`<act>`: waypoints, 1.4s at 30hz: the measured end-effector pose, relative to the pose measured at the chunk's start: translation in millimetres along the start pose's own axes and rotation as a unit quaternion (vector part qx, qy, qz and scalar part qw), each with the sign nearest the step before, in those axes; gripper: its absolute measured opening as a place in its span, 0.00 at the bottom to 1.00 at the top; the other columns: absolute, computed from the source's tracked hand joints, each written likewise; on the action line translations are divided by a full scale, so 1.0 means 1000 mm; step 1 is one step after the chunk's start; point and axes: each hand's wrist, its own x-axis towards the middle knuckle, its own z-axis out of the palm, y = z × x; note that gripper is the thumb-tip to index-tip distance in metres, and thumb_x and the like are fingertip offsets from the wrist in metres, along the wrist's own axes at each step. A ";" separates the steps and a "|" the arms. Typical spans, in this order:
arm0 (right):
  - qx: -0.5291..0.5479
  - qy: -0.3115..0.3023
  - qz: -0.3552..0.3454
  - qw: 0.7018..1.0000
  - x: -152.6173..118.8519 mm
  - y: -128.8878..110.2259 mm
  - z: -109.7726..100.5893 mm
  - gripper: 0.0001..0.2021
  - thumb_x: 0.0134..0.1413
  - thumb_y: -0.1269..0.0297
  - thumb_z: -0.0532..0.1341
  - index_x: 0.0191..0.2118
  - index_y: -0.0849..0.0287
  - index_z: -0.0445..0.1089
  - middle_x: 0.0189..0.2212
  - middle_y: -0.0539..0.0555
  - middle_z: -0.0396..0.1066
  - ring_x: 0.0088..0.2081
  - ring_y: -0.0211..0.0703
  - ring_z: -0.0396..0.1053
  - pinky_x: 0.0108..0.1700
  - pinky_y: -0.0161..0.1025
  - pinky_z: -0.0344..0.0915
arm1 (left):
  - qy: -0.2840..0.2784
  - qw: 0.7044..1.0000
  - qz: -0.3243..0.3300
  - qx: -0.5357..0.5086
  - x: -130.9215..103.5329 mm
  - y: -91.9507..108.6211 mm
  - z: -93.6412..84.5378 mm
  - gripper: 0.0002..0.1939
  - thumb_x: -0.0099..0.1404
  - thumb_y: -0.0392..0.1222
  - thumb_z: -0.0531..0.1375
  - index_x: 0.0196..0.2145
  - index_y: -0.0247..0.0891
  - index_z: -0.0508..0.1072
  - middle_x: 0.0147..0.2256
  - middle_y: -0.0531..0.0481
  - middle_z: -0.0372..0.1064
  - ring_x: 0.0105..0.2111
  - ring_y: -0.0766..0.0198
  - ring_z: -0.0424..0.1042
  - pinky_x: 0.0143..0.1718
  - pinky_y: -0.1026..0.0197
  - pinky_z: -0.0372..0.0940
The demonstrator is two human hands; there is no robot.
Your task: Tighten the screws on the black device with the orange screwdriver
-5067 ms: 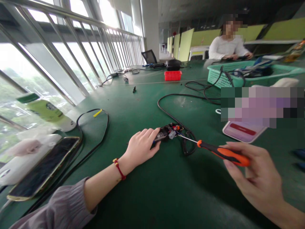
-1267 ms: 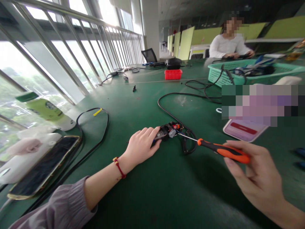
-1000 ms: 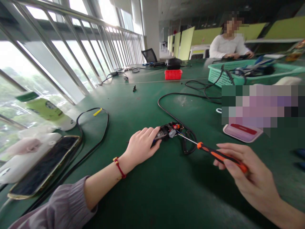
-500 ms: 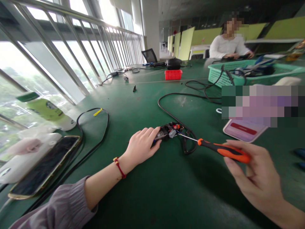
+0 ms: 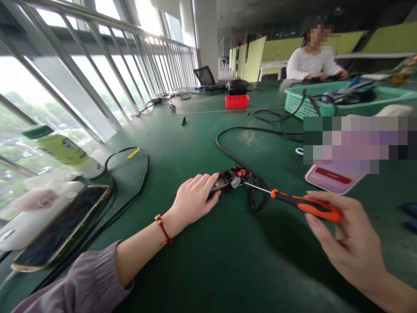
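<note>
Steadying a small black and grey electronic assembly with exposed coloured wires [image 5: 224,179] on the dark green counter [image 5: 182,269], the person's left grip [image 5: 192,198] pinches its end between thumb and fingers, probably so that it does not slide or turn. The right grip [image 5: 353,237] pinches the thick orange and black handle of a thin-shafted screwdriver [image 5: 293,201] between thumb and fingers. The shaft slopes down towards the wired end, which the left grip leaves uncovered, seemingly to give the tool room; whether its tip touches a screw is too small to tell. A black coiled cord [image 5: 253,202] curls just beside that end.

On the left, a tilted green and white bottle with a green cap [image 5: 65,150] bears a round dark emblem, its lettering too small to read. Near it, a dark-screened phone with a gold-coloured edge [image 5: 61,228] lies beside a pale case-like object with a small dark mark [image 5: 19,226], also unreadable. A thin black cable [image 5: 149,161] carries a yellow tag [image 5: 133,153] with no legible text. On the right, a pink-screened phone [image 5: 329,178] shows a red bar whose writing is unclear. Farther back are a small red plastic basket [image 5: 237,102] and a mint-green mesh basket [image 5: 295,104] holding cables.
</note>
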 end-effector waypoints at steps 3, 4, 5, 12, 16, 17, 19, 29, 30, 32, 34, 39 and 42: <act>0.044 -0.066 0.003 0.997 0.000 0.002 0.001 0.10 0.56 0.64 0.54 0.45 0.53 0.62 0.38 0.53 0.68 0.27 0.35 0.70 0.28 0.33 0.69 | -0.001 1.000 0.000 -0.001 -0.001 0.000 0.000 0.19 0.65 0.46 0.48 0.52 0.36 0.59 0.39 0.50 0.67 0.36 0.60 0.66 0.34 0.58 0.62; 0.052 -0.076 0.008 0.996 0.000 0.002 0.001 0.10 0.56 0.64 0.53 0.45 0.53 0.62 0.38 0.52 0.68 0.25 0.34 0.69 0.27 0.32 0.69 | 0.000 1.000 0.000 -0.001 -0.001 0.000 0.000 0.19 0.66 0.46 0.48 0.52 0.36 0.59 0.39 0.49 0.67 0.36 0.60 0.66 0.34 0.58 0.62; 0.049 -0.070 0.012 0.996 0.000 0.002 0.001 0.11 0.56 0.64 0.53 0.45 0.53 0.62 0.37 0.52 0.68 0.26 0.34 0.69 0.28 0.33 0.69 | 0.001 1.000 0.000 -0.001 0.000 0.000 0.000 0.19 0.66 0.46 0.48 0.52 0.36 0.59 0.39 0.49 0.68 0.36 0.60 0.66 0.34 0.58 0.62; 0.000 0.017 0.004 1.000 -0.001 0.001 0.001 0.16 0.52 0.62 0.57 0.48 0.53 0.61 0.41 0.55 0.67 0.39 0.43 0.69 0.41 0.40 0.68 | 0.002 1.000 0.005 0.001 0.001 0.000 0.000 0.19 0.66 0.46 0.47 0.51 0.36 0.59 0.39 0.48 0.68 0.36 0.60 0.66 0.34 0.59 0.62; 0.037 -0.067 0.012 0.997 0.000 0.002 0.002 0.11 0.55 0.63 0.55 0.45 0.53 0.63 0.31 0.49 0.69 0.25 0.35 0.69 0.26 0.31 0.68 | 0.007 1.000 0.003 -0.004 0.000 0.000 -0.001 0.19 0.66 0.46 0.48 0.51 0.35 0.59 0.39 0.47 0.68 0.36 0.60 0.67 0.34 0.58 0.62; 0.040 -0.063 0.016 0.997 0.001 0.002 0.002 0.11 0.55 0.63 0.55 0.45 0.53 0.63 0.31 0.50 0.69 0.25 0.35 0.70 0.27 0.32 0.68 | 0.007 1.000 0.003 -0.007 0.000 0.000 -0.002 0.18 0.66 0.46 0.48 0.51 0.35 0.59 0.39 0.47 0.68 0.36 0.60 0.67 0.34 0.58 0.63; 0.024 -0.025 0.015 0.999 0.002 0.002 0.004 0.12 0.54 0.62 0.56 0.45 0.54 0.63 0.35 0.51 0.69 0.32 0.38 0.71 0.33 0.34 0.69 | 0.007 1.000 0.003 -0.011 0.000 0.000 -0.002 0.18 0.65 0.45 0.48 0.51 0.36 0.59 0.38 0.47 0.68 0.36 0.61 0.67 0.34 0.59 0.63; 0.091 -0.063 0.066 0.992 0.004 0.000 0.003 0.10 0.57 0.62 0.52 0.44 0.54 0.62 0.28 0.50 0.67 0.24 0.36 0.69 0.25 0.33 0.68 | -0.005 1.000 0.000 0.007 0.000 0.001 -0.002 0.18 0.66 0.46 0.48 0.51 0.36 0.59 0.39 0.48 0.67 0.36 0.61 0.67 0.35 0.59 0.62; 0.078 -0.041 0.067 0.994 0.004 0.001 0.004 0.11 0.56 0.61 0.53 0.45 0.54 0.62 0.30 0.51 0.68 0.27 0.38 0.70 0.28 0.35 0.69 | -0.004 1.000 0.000 0.008 0.000 0.001 -0.002 0.18 0.66 0.45 0.48 0.51 0.36 0.59 0.39 0.48 0.67 0.36 0.61 0.67 0.34 0.59 0.62; 0.036 0.006 0.061 0.997 0.005 0.002 0.003 0.13 0.54 0.59 0.56 0.45 0.54 0.62 0.37 0.54 0.68 0.34 0.43 0.71 0.36 0.41 0.70 | -0.004 1.000 -0.003 0.012 0.000 0.002 -0.002 0.18 0.66 0.45 0.48 0.51 0.37 0.58 0.39 0.48 0.67 0.36 0.61 0.67 0.34 0.59 0.61; 0.010 0.028 0.056 0.998 0.005 0.004 0.003 0.13 0.53 0.59 0.57 0.45 0.54 0.63 0.41 0.56 0.67 0.38 0.46 0.70 0.39 0.43 0.69 | -0.004 1.000 -0.006 0.020 0.000 0.003 -0.003 0.18 0.66 0.45 0.48 0.52 0.36 0.58 0.39 0.47 0.67 0.36 0.61 0.67 0.34 0.59 0.61; 0.078 -0.069 0.091 0.990 0.007 0.005 0.004 0.11 0.56 0.60 0.53 0.45 0.55 0.62 0.25 0.49 0.68 0.24 0.39 0.69 0.28 0.38 0.69 | -0.005 0.999 -0.021 0.041 -0.001 0.004 -0.002 0.19 0.67 0.46 0.47 0.53 0.36 0.57 0.39 0.47 0.67 0.36 0.60 0.66 0.34 0.58 0.61; 0.071 -0.057 0.100 0.991 0.008 0.006 0.008 0.13 0.55 0.59 0.55 0.47 0.55 0.61 0.26 0.49 0.68 0.27 0.40 0.70 0.32 0.39 0.69 | -0.004 0.998 -0.034 0.045 -0.001 0.004 -0.001 0.19 0.67 0.46 0.47 0.53 0.36 0.57 0.39 0.47 0.67 0.35 0.60 0.66 0.33 0.58 0.61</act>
